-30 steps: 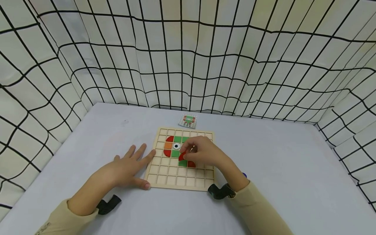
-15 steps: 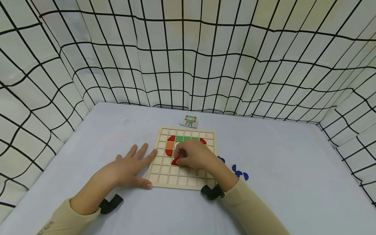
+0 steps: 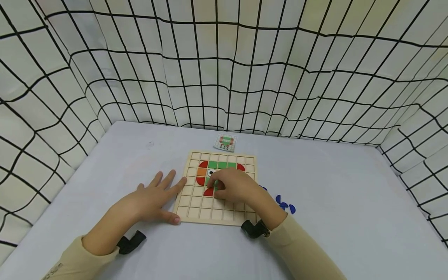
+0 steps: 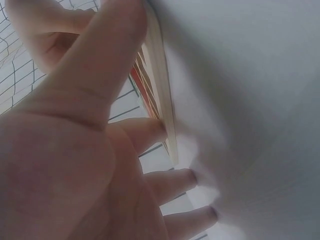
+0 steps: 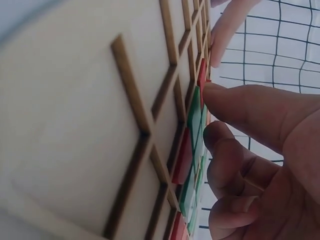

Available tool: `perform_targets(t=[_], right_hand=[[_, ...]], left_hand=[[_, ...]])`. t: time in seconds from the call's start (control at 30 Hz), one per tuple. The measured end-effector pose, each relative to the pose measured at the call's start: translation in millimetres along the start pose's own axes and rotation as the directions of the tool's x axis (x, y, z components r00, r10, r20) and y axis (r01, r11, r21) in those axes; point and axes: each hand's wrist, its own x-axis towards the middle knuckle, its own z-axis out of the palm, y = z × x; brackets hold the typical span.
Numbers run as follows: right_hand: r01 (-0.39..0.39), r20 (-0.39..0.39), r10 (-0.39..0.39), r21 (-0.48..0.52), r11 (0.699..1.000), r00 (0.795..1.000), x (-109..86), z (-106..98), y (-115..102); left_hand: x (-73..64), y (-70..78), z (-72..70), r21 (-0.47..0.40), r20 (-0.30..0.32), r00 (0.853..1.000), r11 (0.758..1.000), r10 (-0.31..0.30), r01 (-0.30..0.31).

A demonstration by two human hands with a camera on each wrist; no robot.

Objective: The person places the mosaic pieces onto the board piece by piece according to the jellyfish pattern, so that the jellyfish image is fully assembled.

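Note:
My left hand (image 3: 152, 200) lies spread on the white table, index finger and thumb against the left edge of the wooden grid board (image 3: 196, 214). My right hand (image 3: 236, 186) is bent over the middle of the board. Its thumb tip is right at a red quarter-circle tile (image 3: 208, 192), which lies in a cell; the other fingers are curled just above the board. Beside it sit a red tile (image 3: 200, 181), an orange square (image 3: 202, 172), an eye tile (image 3: 211, 172) and green squares (image 3: 222, 165). The right hand hides part of the pattern.
A small pattern card (image 3: 225, 142) lies behind the board. Several blue tiles (image 3: 284, 205) are scattered right of it, partly behind the right forearm. Black netting (image 3: 217, 85) over white sheeting surrounds the table. Each wrist wears a black camera mount (image 3: 131, 243).
My right hand has moved left and a little down over the board, bringing the red tile it pinched into a cell; the fingers have eased off it. The left hand stays put.

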Motion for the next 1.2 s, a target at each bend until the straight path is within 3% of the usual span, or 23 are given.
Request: perform_targets(t=[0.23, 0.4, 0.53, 0.63, 0.87, 1.2], right_hand=[[0.002, -0.042, 0.001, 0.077, 0.997, 0.999, -11.9, -13, 16], [-0.005, -0.123, 0.032, 0.21, 0.978, 0.992, -32.9, -31, 48], [-0.046, -0.136, 0.083, 0.254, 0.966, 0.987, -48.4, -40, 77], [-0.108, -0.123, 0.142, 0.247, 0.963, 0.982, -56.5, -43, 92], [-0.235, 0.0, 0.239, 0.187, 0.954, 0.971, -59.3, -38, 105], [-0.318, -0.013, 0.32, 0.087, 0.944, 0.947, -59.6, -38, 97]], left_hand=[[1.5, 0.2, 0.8, -0.008, 0.007, 1.0, 1.0, -0.008, 0.008], [1.7, 0.4, 2.1, -0.004, 0.008, 1.0, 1.0, -0.01, 0.01], [1.2, -0.2, 2.8, -0.007, 0.007, 1.0, 1.0, -0.003, 0.003], [0.4, -0.2, 3.5, -0.008, 0.007, 1.0, 1.0, -0.002, 0.002], [-0.6, -1.3, 2.4, 0.009, -0.002, 1.0, 1.0, -0.007, 0.007], [0.8, 0.4, 0.0, 0.018, -0.006, 1.0, 1.0, 0.003, -0.003]])
